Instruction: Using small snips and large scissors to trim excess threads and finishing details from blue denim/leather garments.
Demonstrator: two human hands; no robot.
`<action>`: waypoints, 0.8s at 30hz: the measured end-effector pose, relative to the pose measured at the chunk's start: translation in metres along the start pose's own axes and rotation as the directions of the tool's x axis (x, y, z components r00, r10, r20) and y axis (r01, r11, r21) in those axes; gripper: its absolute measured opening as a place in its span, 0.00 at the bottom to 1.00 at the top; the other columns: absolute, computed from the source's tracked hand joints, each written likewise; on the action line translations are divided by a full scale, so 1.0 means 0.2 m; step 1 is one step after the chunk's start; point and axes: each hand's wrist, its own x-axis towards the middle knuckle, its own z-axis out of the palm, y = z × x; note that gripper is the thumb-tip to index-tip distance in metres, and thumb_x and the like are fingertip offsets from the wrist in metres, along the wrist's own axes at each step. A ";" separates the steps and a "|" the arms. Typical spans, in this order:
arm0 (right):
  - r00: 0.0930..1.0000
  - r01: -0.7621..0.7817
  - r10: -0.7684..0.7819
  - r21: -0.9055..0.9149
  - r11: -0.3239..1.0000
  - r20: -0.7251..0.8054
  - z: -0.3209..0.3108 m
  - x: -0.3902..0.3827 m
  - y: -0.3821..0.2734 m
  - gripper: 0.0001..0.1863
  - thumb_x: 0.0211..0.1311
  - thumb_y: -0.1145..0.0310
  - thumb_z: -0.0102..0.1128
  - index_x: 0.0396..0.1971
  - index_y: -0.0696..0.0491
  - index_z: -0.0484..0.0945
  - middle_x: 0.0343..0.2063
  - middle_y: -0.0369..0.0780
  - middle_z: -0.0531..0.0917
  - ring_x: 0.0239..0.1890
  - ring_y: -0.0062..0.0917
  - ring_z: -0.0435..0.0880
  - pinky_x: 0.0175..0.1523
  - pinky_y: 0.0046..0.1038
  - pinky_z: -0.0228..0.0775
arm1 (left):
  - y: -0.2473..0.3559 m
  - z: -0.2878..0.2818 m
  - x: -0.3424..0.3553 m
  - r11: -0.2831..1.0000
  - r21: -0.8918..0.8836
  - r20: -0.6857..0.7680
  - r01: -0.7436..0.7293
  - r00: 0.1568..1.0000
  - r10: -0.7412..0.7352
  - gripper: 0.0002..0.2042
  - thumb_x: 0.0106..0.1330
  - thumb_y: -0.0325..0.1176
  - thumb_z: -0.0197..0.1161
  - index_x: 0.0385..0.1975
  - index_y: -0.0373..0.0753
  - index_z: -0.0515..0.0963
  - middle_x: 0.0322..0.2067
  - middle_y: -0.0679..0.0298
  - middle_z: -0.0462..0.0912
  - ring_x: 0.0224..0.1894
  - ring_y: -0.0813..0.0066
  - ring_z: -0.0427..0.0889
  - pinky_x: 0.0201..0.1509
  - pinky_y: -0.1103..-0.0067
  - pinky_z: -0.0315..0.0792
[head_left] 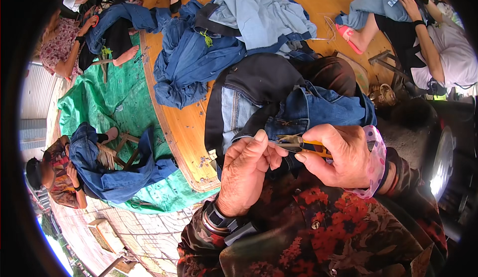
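My right hand [343, 152] is closed around a pair of yellow-handled thread snips [318, 149], with the metal blades pointing left. Their tips reach the thumb and fingers of my left hand [241, 172], which pinches the edge of the blue jeans [331, 110] on my lap. Whether a loose thread also sits in that pinch is too small to tell. Black fabric [264, 75] and a lighter blue panel belong to the same bundle, draped over my knee. A watch is on my left wrist, and a pink dotted band circles the right one.
Piled jeans [199, 68] and a light blue denim piece [259, 15] lie on the wooden board [174, 127] ahead, amid lint scraps. Left of it spreads a green tarp [132, 90]. Several people sit around with denim. A shiny round metal thing [443, 162] stands at my right.
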 end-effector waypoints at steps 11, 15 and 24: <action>0.998 -0.063 0.063 0.073 0.995 -0.005 0.02 -0.01 0.00 0.12 0.47 0.75 0.64 0.30 0.55 0.69 0.16 0.39 0.76 0.18 0.32 0.78 0.22 0.28 0.67 | 0.00 0.02 -0.01 0.999 0.045 0.014 0.017 1.000 -0.017 0.18 0.66 0.43 0.54 0.23 0.34 0.76 0.28 0.57 0.81 0.27 0.78 0.73 0.35 0.82 0.66; 0.998 -0.021 0.023 0.042 0.999 -0.051 0.01 -0.01 0.01 0.13 0.48 0.76 0.64 0.32 0.56 0.69 0.18 0.40 0.77 0.19 0.31 0.79 0.22 0.27 0.68 | -0.01 0.01 0.00 1.000 0.019 0.026 0.011 1.000 -0.011 0.18 0.65 0.44 0.55 0.23 0.34 0.76 0.28 0.56 0.81 0.27 0.78 0.73 0.36 0.81 0.66; 1.000 0.016 -0.015 0.021 1.000 -0.011 0.00 -0.02 0.03 0.15 0.48 0.77 0.64 0.34 0.58 0.68 0.19 0.41 0.78 0.19 0.32 0.79 0.22 0.26 0.69 | 0.00 0.02 0.00 1.000 0.020 0.027 0.016 1.000 -0.016 0.19 0.65 0.45 0.54 0.23 0.33 0.76 0.29 0.56 0.81 0.28 0.78 0.73 0.36 0.81 0.66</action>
